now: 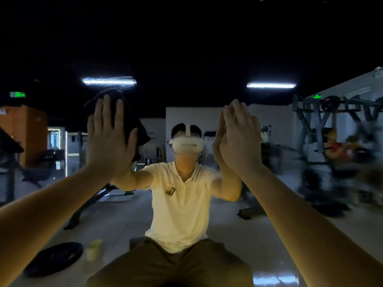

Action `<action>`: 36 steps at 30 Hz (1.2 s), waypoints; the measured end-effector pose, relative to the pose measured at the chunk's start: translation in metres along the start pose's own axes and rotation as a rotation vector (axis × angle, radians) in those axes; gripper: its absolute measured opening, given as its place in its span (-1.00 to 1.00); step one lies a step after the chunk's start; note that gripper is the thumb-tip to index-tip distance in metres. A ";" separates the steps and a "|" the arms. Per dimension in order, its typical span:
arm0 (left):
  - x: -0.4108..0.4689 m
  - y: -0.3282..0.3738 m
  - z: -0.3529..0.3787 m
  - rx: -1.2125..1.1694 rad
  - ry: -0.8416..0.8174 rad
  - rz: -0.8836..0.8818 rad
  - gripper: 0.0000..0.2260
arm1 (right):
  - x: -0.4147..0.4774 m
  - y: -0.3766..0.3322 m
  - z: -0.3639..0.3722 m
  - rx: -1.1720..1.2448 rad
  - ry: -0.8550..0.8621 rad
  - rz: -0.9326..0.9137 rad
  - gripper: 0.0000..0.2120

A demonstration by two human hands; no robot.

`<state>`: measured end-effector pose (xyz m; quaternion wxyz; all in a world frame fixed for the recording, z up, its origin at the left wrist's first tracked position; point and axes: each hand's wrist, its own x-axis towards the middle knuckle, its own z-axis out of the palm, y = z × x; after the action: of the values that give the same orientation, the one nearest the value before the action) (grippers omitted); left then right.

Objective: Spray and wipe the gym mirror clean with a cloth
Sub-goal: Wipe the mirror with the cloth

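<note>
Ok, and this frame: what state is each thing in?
left hand: fingers straight, pressing the cloth on the mirror.
cloth: dark, bunched, pinned against the glass.
right hand: fingers straight, empty, touching the mirror.
mirror: streaky above the cloth.
bottle: blurred, upright on the floor, unheld.
ceiling lights: on.

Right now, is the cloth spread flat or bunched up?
Bunched: the cloth bulges in folds past the flat left hand pressing it.

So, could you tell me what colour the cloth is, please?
The cloth is plain black, best seen in the head view.
</note>
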<state>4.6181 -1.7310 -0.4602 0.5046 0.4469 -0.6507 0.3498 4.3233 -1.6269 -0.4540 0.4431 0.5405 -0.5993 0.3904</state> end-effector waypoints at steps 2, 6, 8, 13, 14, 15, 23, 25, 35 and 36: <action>-0.001 0.027 0.007 -0.035 0.031 -0.057 -0.32 | 0.000 0.007 -0.002 0.075 -0.008 -0.024 -0.38; -0.002 0.099 0.021 -0.050 0.030 0.085 -0.30 | -0.012 0.023 -0.003 0.160 0.018 -0.067 -0.37; -0.010 0.142 0.028 -0.048 0.024 0.198 -0.30 | -0.023 0.031 -0.001 0.141 0.052 -0.033 -0.28; -0.065 0.203 0.050 -0.068 -0.052 0.523 -0.34 | -0.053 0.048 0.010 0.084 0.074 -0.019 -0.42; -0.078 0.196 0.053 -0.057 -0.079 0.584 -0.35 | -0.058 0.047 0.011 0.080 0.077 -0.039 -0.43; -0.089 0.184 0.056 -0.047 -0.101 0.629 -0.35 | -0.063 0.045 0.012 0.083 0.084 -0.059 -0.43; -0.101 0.024 0.032 0.072 -0.103 0.280 -0.31 | -0.088 0.018 0.044 0.062 0.135 -0.070 -0.36; -0.096 0.021 0.030 0.053 -0.062 0.157 -0.31 | -0.089 0.015 0.048 0.074 0.166 -0.045 -0.37; -0.130 0.173 0.062 -0.115 -0.052 0.389 -0.33 | -0.093 0.039 0.041 0.154 0.083 -0.155 -0.42; -0.145 0.177 0.066 -0.115 -0.080 0.457 -0.33 | -0.098 0.041 0.040 0.159 0.083 -0.172 -0.41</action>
<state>4.4426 -1.6951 -0.6176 0.4110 0.2719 -0.7731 0.3992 4.2806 -1.6308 -0.5591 0.4550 0.6068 -0.4991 0.4192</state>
